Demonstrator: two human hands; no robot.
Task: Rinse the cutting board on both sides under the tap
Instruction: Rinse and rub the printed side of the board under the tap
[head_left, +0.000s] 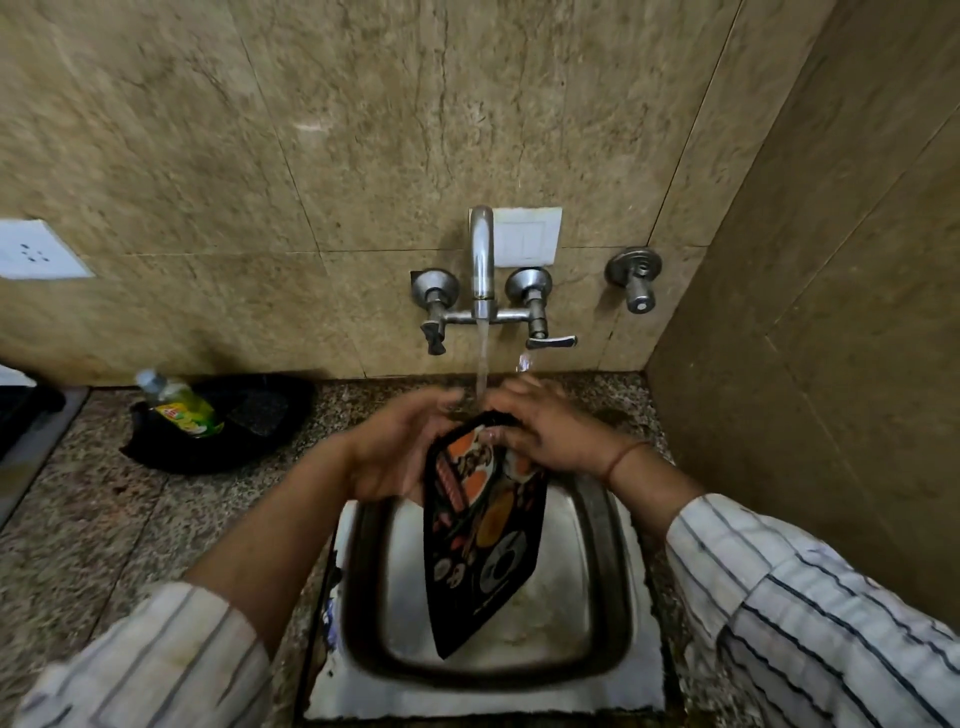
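Observation:
A black cutting board (480, 540) printed with colourful food pictures hangs tilted over the steel sink (602, 519), its printed face toward me and its far end raised. Water runs from the wall tap (482, 260) in a stream that lands on the board's top edge. My left hand (397, 449) grips the board's upper left edge from behind. My right hand (545, 434) lies over the upper right corner, fingers curled on the board. The board's back side is hidden.
A black pan (270, 410) with a green dish-soap bottle (179, 402) in it sits on the speckled stone counter, left of the sink. Tap handles (550, 340) stick out under the spout. A side wall closes in on the right.

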